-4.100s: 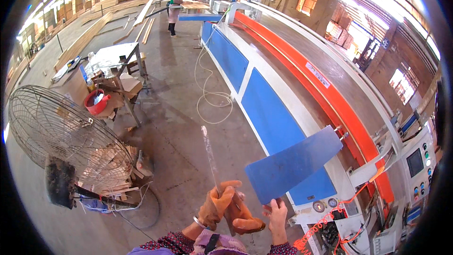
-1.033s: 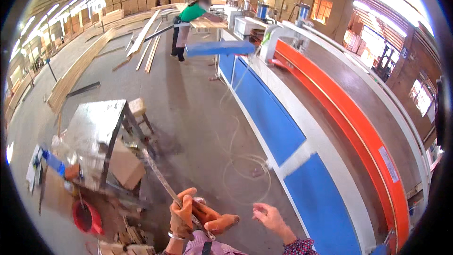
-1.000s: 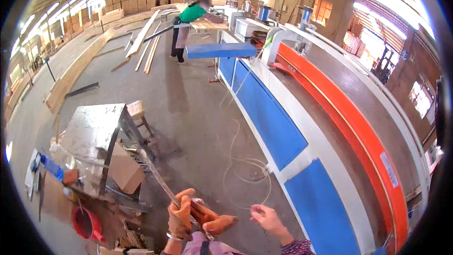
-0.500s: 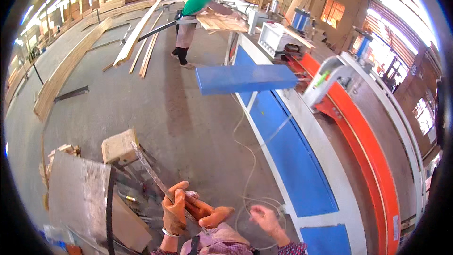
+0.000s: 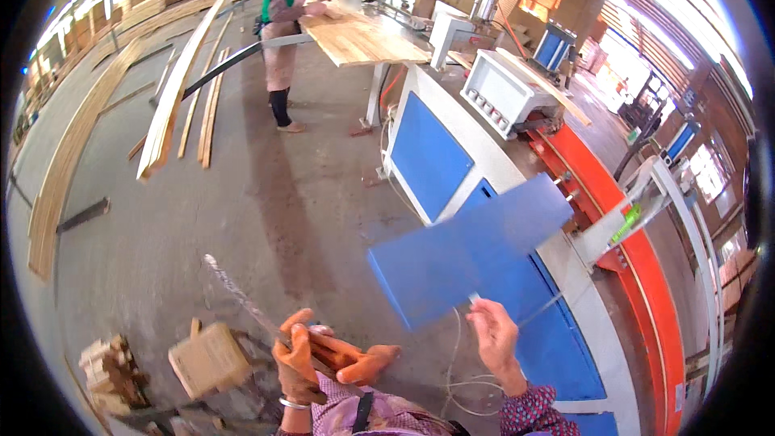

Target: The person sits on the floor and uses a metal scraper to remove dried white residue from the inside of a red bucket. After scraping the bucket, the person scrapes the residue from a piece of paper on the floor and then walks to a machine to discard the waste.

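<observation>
My left hand (image 5: 299, 367), in an orange work glove, is closed around a thin stick (image 5: 242, 295) with a whitish, crusted surface, its far end pointing up and left. A second orange glove (image 5: 363, 362), loose and with no hand visible in it, is bunched against that hand. My bare right hand (image 5: 496, 343) is raised in front of the blue control box (image 5: 468, 250) of the machine, fingertips pinched together. A small pale thing shows at those fingertips; its kind, and whether it is held, I cannot make out.
The white-and-blue machine with its red beam (image 5: 638, 299) fills the right side. A thin cable (image 5: 456, 355) hangs beside it. A wooden stool (image 5: 210, 359) and stacked wood offcuts (image 5: 113, 371) stand lower left. Long boards (image 5: 178, 89) lie beyond; a co-worker (image 5: 282, 24) handles a wood panel (image 5: 363, 36).
My right hand has moved up and right to the blue box, which looks nearer. My left hand still grips the stick. The metal-topped stand at lower left has left the view.
</observation>
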Demonstrator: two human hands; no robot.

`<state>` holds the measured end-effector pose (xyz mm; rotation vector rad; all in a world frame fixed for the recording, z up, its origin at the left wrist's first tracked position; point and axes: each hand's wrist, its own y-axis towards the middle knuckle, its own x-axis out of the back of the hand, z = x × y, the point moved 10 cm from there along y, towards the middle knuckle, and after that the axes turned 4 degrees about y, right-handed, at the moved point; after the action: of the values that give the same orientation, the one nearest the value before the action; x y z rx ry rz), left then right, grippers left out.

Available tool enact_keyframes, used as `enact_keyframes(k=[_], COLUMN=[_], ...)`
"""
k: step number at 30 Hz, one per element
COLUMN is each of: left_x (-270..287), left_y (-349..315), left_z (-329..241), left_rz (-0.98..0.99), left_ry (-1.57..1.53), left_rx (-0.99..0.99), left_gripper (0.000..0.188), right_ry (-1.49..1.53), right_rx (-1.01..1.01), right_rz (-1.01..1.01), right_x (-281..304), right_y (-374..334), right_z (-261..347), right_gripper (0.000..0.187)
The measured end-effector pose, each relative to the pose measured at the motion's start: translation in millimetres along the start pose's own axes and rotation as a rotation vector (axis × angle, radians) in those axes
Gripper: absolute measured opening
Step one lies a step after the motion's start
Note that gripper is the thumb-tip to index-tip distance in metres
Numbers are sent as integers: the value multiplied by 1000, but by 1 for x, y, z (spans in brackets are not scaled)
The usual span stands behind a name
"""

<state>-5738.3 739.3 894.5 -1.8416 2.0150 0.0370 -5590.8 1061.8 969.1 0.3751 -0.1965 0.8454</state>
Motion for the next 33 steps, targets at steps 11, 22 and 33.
enact_keyframes(k=[11,22,33], left_x=[-52,-174,-332], left_y=[247,411,567], left_z=[-52,-37,-66], left_rz=[196,453,726], left_ry=[131,157,244], left_rx=[217,271,313], left_gripper=[27,30,31], right_ry=[-555,-989,-916], right_rx=[-221,-420,-815], right_rz=[-293,-275,-427], right_x=[-58,-71,-118], right_y=[72,65,197], right_z=[-8,-12,-68], right_gripper=[23,26,15])
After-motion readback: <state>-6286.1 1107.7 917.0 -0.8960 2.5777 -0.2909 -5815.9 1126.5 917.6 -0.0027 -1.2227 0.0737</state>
